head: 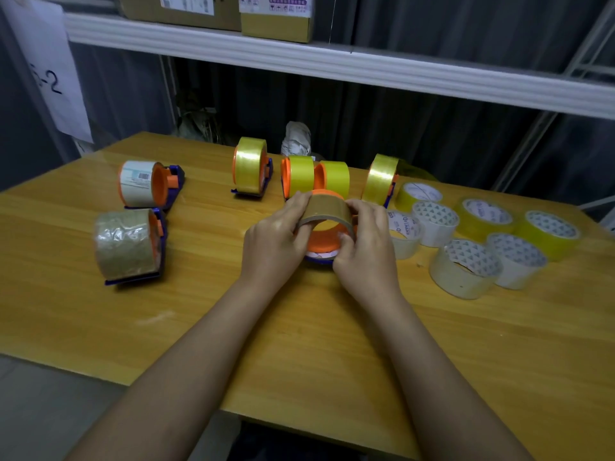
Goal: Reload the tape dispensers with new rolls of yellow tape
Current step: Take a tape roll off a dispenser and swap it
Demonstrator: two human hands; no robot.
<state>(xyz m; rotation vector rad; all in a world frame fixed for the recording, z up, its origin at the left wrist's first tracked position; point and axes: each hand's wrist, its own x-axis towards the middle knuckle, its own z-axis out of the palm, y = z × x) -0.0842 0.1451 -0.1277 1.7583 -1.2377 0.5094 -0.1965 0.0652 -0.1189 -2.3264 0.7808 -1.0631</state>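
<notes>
Left hand and right hand are both gripping a brown cardboard core over an orange dispenser at table centre. Yellow tape rolls are sitting at 3 o'clock.

Brown cardboard core atop orange dispenser

Cardboard boxes on shelf (paper-labelled).

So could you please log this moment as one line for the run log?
left hand: grips cardboard core | right hand: grips core | core: on orange dispenser | spare yellow rolls: on table
</notes>
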